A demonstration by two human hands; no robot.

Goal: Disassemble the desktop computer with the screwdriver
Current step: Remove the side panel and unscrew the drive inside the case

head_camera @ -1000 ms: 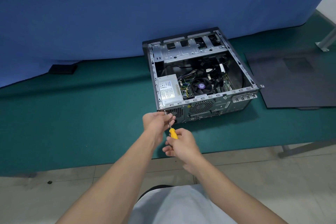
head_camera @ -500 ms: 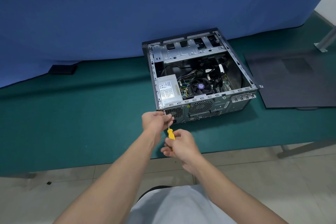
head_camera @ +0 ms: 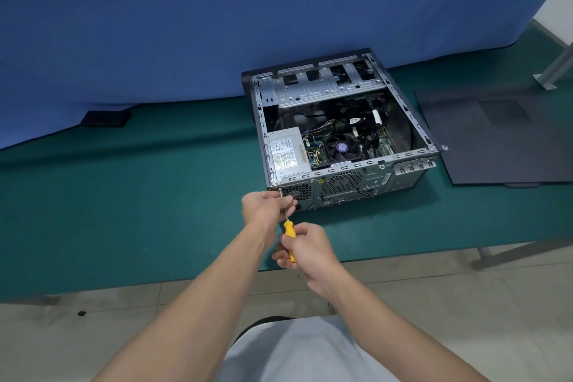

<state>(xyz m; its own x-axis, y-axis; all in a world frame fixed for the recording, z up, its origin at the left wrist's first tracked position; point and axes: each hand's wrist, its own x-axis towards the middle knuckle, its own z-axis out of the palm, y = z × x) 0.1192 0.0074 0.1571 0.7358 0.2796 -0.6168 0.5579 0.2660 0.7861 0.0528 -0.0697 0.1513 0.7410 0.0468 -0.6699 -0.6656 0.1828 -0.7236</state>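
Gripping yellow plastic-handled screwdriver (head_camera: 290, 231) in right hand (head_camera: 307, 250), fingers curled tight round handle; pinching thin metal shaft with left hand (head_camera: 266, 206), fingertips closed on it; pressing tip to upper corner of rear panel, by left hand, on open grey metal desktop computer case (head_camera: 372, 183); sitting on green felt table (head_camera: 124, 211) near front edge, showing silver boxy power supply (head_camera: 286, 153) and black round cooler fan (head_camera: 341, 147); lying flat just right of case, dark grey side panel (head_camera: 496, 139); hanging behind, blue cloth backdrop (head_camera: 217, 25).
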